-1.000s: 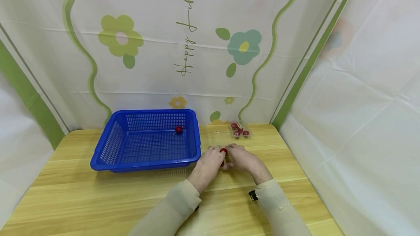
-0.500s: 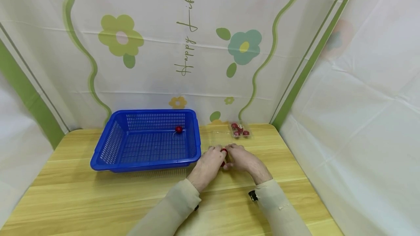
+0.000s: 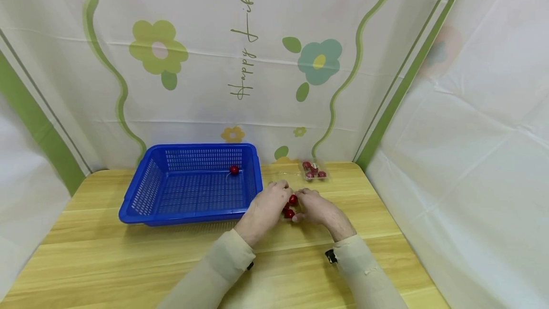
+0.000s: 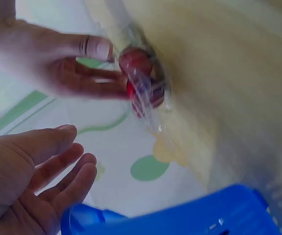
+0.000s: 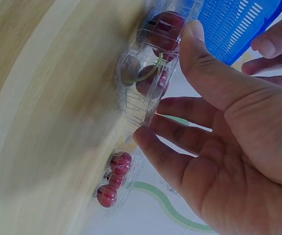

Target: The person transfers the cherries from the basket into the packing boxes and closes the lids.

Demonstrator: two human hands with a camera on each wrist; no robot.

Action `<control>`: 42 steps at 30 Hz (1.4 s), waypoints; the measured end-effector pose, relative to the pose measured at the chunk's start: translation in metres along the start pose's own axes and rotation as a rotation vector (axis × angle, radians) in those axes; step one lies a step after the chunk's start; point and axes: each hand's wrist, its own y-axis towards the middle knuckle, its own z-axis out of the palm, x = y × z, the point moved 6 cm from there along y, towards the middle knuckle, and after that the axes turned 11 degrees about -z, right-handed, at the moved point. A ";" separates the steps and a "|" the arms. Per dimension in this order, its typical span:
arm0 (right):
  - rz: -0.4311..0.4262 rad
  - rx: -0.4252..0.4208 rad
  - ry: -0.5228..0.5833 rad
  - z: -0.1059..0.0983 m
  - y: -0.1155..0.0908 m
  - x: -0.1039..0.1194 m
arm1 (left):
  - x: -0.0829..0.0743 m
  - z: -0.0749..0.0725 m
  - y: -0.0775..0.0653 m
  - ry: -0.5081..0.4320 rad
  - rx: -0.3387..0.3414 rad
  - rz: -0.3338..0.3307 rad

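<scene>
In the head view my right hand point(image 3: 315, 209) stays at the right side of a clear plastic box point(image 5: 136, 105); its thumb and fingers hold the box's edge in the right wrist view. Inside the box lie red cherries point(image 3: 293, 200), one with a green stem. My left hand point(image 3: 266, 206) is left of the box, beside the blue basket's corner. Its fingers point(image 4: 79, 169) are loosely bent, with nothing between them and the thumb in the left wrist view. One red cherry point(image 3: 233, 169) with a stem rests in the blue basket point(image 3: 190, 214).
Behind the right hand, a second clear box point(image 3: 327, 174) with several cherries stands near the table's back edge. The wooden table point(image 3: 171, 261) meets a printed curtain point(image 3: 197, 94) at the back and a white sheet point(image 3: 472, 166) on the right.
My left hand has drawn back from the cherries, up and to the left, so more of them show. The right hand has kept its place at the box.
</scene>
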 end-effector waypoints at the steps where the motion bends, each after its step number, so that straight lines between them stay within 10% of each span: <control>1: 0.001 0.001 -0.003 0.000 0.000 0.000 | 0.002 -0.002 0.001 0.002 -0.003 0.000; 24: 0.036 0.031 -0.010 -0.001 -0.001 0.000 | 0.065 -0.057 0.013 -0.030 -0.078 -0.052; 42: 0.042 0.031 0.006 0.000 -0.003 0.000 | 0.109 -0.077 0.028 0.005 0.071 -0.091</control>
